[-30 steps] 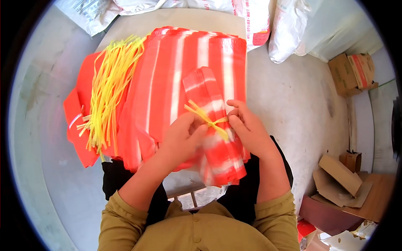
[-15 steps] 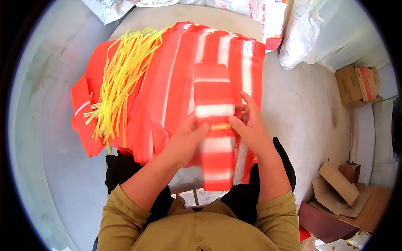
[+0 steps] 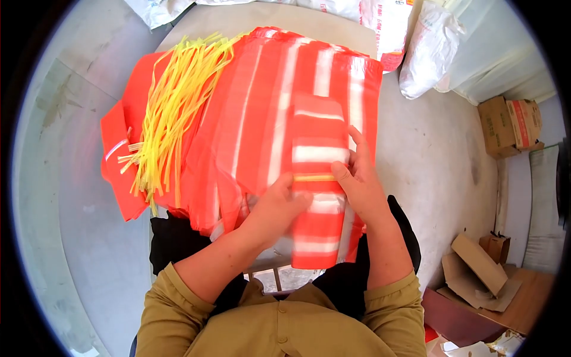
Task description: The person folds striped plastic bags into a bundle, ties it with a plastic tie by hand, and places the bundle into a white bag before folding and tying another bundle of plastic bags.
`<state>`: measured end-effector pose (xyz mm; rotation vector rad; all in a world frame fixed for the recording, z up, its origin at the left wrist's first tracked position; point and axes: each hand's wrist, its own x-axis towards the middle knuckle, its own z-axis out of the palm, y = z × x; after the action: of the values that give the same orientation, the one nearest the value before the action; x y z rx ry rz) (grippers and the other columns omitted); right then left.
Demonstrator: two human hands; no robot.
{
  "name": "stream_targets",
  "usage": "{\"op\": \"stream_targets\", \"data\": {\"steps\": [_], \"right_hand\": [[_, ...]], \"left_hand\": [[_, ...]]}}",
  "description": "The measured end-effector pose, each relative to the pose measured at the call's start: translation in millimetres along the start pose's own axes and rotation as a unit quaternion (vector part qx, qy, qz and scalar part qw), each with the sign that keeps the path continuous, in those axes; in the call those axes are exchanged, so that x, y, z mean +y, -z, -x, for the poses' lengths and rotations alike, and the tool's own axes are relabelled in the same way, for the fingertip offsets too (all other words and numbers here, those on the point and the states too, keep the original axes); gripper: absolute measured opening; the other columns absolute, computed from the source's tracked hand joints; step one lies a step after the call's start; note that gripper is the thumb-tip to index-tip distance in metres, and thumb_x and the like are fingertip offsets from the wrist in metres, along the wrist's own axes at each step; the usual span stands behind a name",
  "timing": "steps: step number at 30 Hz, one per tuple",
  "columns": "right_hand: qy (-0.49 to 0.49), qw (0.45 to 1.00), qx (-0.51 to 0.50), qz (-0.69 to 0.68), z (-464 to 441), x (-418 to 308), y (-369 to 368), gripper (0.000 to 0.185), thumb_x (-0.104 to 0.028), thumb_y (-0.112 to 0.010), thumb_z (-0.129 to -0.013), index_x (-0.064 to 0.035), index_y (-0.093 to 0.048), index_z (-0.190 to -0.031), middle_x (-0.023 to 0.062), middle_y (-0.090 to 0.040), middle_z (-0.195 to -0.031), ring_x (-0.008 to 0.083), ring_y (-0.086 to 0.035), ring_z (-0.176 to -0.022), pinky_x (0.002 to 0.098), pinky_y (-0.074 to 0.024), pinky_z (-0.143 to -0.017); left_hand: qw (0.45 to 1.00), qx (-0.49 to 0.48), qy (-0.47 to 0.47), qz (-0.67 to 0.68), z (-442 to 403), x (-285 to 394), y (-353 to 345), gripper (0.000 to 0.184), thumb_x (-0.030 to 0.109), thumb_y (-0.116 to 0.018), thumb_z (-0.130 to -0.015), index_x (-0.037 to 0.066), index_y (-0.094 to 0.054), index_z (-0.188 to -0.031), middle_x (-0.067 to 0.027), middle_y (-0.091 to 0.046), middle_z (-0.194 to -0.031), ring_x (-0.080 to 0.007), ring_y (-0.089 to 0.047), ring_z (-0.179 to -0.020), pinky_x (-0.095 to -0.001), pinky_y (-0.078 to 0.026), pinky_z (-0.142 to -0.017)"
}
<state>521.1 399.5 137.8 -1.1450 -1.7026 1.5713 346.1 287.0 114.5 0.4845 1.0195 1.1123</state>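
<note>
A long folded bundle of red-and-white striped plastic [image 3: 319, 234] lies lengthwise in front of me, with a thin yellow band [image 3: 314, 178] across its middle. My left hand [image 3: 281, 205] grips the bundle's left edge just below the band, thumb on top and the other fingers hidden. On the right edge my right hand [image 3: 360, 178] holds it, thumb by the band's end and fingers curled behind. Beneath lies a wide stack of red-and-white striped plastic sheets or bags [image 3: 250, 119]. Loose yellow strips [image 3: 178, 107] are heaped on the stack's left part.
White printed sacks [image 3: 431, 50] stand along the far edge of the table [image 3: 208, 24]. Cardboard boxes [image 3: 499, 122] sit at the right, and an opened carton [image 3: 476, 271] rests lower down on a brown surface. My knees are under the stack's near edge.
Both hands have shifted the bundle slightly to the right. My left hand has slid a little lower, its thumb now below the yellow band.
</note>
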Motion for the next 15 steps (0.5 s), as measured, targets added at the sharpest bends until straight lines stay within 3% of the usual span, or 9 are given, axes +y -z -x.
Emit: {"op": "stream_targets", "data": {"steps": [3, 6, 8, 11, 15], "right_hand": [[0.054, 0.997, 0.057, 0.024, -2.8, -1.9, -1.8, 0.083, -0.021, -0.067, -0.098, -0.0065, -0.02, -0.165, 0.0177, -0.046, -0.154, 0.0278, -0.049, -0.139, 0.0387, -0.0444, -0.111], [0.027, 0.989, 0.08, -0.118, -2.4, -16.4, -0.8, 0.088, -0.017, -0.069, -0.097, -0.0072, -0.016, -0.167, 0.0179, -0.037, -0.162, 0.0272, -0.038, -0.149, 0.0402, -0.0394, -0.118], [0.033, 0.98, 0.086, -0.175, -4.5, -12.7, 0.4, 0.09, -0.012, -0.07, -0.095, -0.0076, -0.016, -0.166, 0.0174, -0.038, -0.161, 0.0268, -0.041, -0.146, 0.0403, -0.0414, -0.117], [0.031, 0.967, 0.109, -0.227, -3.1, -17.3, -1.1, 0.093, -0.004, -0.07, -0.092, -0.0079, -0.015, -0.166, 0.0177, -0.041, -0.159, 0.0265, -0.047, -0.142, 0.0403, -0.045, -0.114], [0.016, 0.968, 0.137, -0.212, -6.6, -20.2, 0.8, 0.093, 0.002, -0.068, -0.09, -0.0074, -0.016, -0.166, 0.0183, -0.048, -0.152, 0.0261, -0.054, -0.134, 0.04, -0.0504, -0.108]], "left_hand": [[0.998, -0.021, 0.003, -0.052, -0.7, 0.0, 1.0, 0.046, 0.011, -0.063, -0.105, 0.005, -0.045, -0.147, -0.0049, -0.067, -0.124, -0.0097, -0.066, -0.107, -0.0322, -0.057, -0.095], [0.999, -0.046, -0.001, -0.005, 5.3, 9.9, -9.4, 0.044, 0.009, -0.063, -0.105, 0.005, -0.047, -0.146, -0.0055, -0.067, -0.125, -0.0101, -0.065, -0.108, -0.0313, -0.056, -0.095], [0.998, -0.047, 0.009, 0.051, 5.8, 9.8, -14.7, 0.043, 0.007, -0.062, -0.104, 0.004, -0.049, -0.145, -0.0057, -0.067, -0.126, -0.0108, -0.065, -0.108, -0.0308, -0.056, -0.095], [0.996, -0.013, 0.001, -0.086, 6.0, 2.1, -18.0, 0.042, 0.008, -0.063, -0.103, 0.002, -0.05, -0.143, -0.0066, -0.066, -0.129, -0.0119, -0.065, -0.113, -0.0318, -0.055, -0.096], [0.988, -0.041, 0.067, -0.136, 3.9, -0.2, -18.0, 0.052, 0.007, -0.067, -0.101, 0.0, -0.045, -0.147, -0.0075, -0.063, -0.135, -0.0136, -0.063, -0.119, -0.0333, -0.054, -0.1]]}}
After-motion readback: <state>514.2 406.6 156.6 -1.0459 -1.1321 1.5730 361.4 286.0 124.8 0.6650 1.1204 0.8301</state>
